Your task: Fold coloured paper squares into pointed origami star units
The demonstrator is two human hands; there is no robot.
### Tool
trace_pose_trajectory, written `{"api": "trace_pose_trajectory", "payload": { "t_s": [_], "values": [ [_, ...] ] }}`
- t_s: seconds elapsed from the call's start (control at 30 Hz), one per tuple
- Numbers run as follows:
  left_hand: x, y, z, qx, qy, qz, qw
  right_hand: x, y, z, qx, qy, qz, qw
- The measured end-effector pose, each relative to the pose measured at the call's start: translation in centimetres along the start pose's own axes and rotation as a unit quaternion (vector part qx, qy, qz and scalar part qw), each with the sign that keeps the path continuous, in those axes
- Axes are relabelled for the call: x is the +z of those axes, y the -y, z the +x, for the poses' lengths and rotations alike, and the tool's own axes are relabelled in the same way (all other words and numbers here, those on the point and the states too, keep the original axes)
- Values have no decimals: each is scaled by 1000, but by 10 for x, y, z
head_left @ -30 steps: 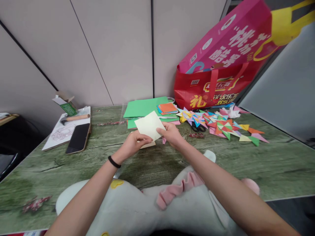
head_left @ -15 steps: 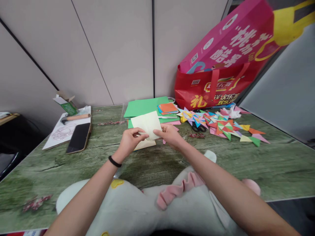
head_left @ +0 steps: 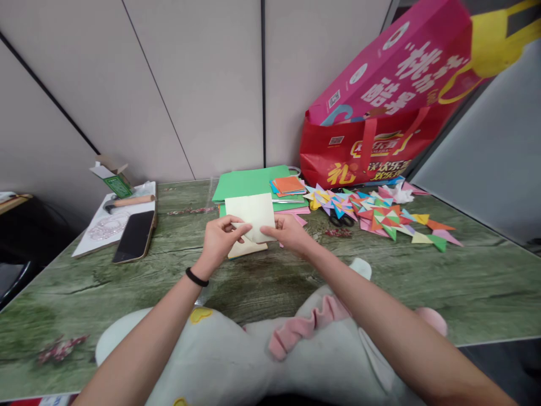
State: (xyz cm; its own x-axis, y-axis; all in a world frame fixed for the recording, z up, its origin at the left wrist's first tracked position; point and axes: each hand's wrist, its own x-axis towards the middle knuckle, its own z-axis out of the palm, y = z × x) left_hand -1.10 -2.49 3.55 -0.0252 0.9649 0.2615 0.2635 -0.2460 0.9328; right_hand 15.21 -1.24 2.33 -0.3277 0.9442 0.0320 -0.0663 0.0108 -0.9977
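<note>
A pale yellow paper (head_left: pixel 253 210) is held up above the table between both hands. My left hand (head_left: pixel 222 238) pinches its lower left corner, where a small part looks folded over. With thumb on top, my right hand (head_left: pixel 289 232) grips the lower right edge. Just below the held sheet lies more pale yellow paper (head_left: pixel 247 249) on the table. Behind it are green sheets (head_left: pixel 249 183) with a small stack of orange and blue squares (head_left: pixel 288 186) on top.
Folded colourful paper pieces (head_left: pixel 384 217) and black scissors (head_left: pixel 341 219) lie to the right, before a red bag (head_left: pixel 329 152). On the left are a phone (head_left: pixel 134 237), a hammer (head_left: pixel 131 201) and a small box (head_left: pixel 116 180). A plush cushion (head_left: pixel 236 361) is at the front.
The held paper has turned slightly and now sits straighter. My left hand has shifted a little to the left; my right hand has barely moved.
</note>
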Motion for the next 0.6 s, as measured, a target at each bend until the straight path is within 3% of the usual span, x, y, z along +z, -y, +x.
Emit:
{"api": "trace_pose_trajectory", "payload": {
  "t_s": [0.3, 0.6],
  "values": [
    [-2, -1, -1, 13, 7, 28, 999, -2, -9, 1, -19, 27, 29, 999],
    [1, -2, 0, -53, 91, -108, 989, -3, -10, 0, -34, -23, 33, 999]
  ]
}}
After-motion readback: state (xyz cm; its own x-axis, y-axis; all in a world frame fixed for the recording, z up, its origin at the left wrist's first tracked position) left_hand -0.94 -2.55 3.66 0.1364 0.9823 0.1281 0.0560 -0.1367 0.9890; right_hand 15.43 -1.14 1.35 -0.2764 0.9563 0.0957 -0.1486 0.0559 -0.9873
